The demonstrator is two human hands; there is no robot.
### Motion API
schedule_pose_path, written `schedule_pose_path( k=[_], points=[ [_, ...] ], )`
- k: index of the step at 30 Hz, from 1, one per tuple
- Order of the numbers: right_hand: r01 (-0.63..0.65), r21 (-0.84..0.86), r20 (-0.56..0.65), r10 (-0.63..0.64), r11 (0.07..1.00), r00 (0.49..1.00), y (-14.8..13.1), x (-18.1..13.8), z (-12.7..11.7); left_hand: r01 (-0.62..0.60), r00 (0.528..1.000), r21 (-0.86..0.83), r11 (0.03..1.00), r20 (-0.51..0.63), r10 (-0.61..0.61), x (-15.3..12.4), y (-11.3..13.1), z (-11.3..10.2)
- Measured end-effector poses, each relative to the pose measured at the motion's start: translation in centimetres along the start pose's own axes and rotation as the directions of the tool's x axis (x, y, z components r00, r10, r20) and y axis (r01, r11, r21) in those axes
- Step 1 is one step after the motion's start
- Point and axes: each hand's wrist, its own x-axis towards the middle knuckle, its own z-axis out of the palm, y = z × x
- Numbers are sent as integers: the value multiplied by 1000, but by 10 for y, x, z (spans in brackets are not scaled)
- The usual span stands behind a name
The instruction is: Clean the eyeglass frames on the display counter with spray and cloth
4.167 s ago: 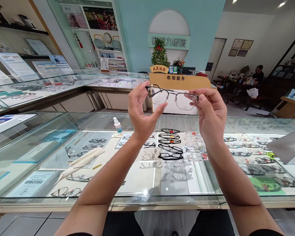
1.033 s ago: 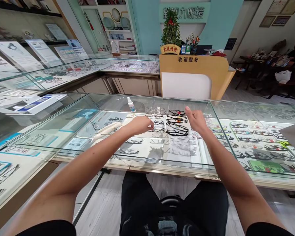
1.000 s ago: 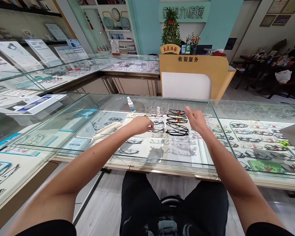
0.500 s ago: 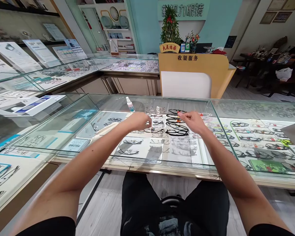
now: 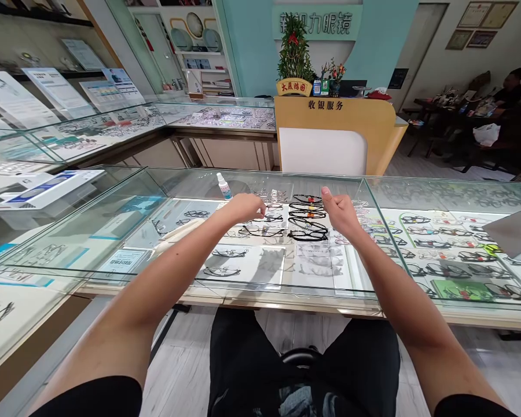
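Observation:
My left hand (image 5: 247, 207) is held low over the glass counter, fingers curled and pressed together. Its fingertips are at a column of thin-framed eyeglasses (image 5: 273, 218); whether they grip a pair is hidden. Just right of that column, several thick black eyeglasses (image 5: 308, 236) lie in a stacked row, with small red and orange tags on the far ones. My right hand (image 5: 342, 215) is beside their right ends, fingers curled in and thumb raised, with nothing visible in it. A small white spray bottle (image 5: 224, 186) stands beyond my left hand.
The glass counter (image 5: 252, 292) spans in front of my knees, with more eyeglasses (image 5: 228, 253) visible under the glass. A cream cloth (image 5: 180, 234) lies left of my left forearm. White boxes (image 5: 56, 188) are stacked farther left. A person (image 5: 510, 87) sits at the far right.
My right hand has drawn slightly away from the far black eyeglasses, its thumb now lifted. My left hand stays close to the thin-framed column. The view has shifted slightly.

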Motion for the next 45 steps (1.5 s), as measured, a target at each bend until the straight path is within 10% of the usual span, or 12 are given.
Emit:
schedule_pose_path(
  k=[6,14,22,32,45],
  points=[
    [13,-4,27,-13,1000,1000,6,5,0,-43,986,-343,938,-168,-16,-12,-2,-24],
    [85,-24,161,-80,996,984,12,7,7,-456,853,-860,227,-495,-164,15,82,-13],
    [97,73,133,-106,993,985,13,4,15,-493,851,-868,-54,-469,-237,22,109,14],
    [182,-97,-41,-187,978,981,18,6,9,-534,811,-845,8,-515,-280,29,98,32],
    [120,-356,-463,-287,927,839,18,15,-17,-530,803,-823,202,-564,-191,37,90,43]
  ],
)
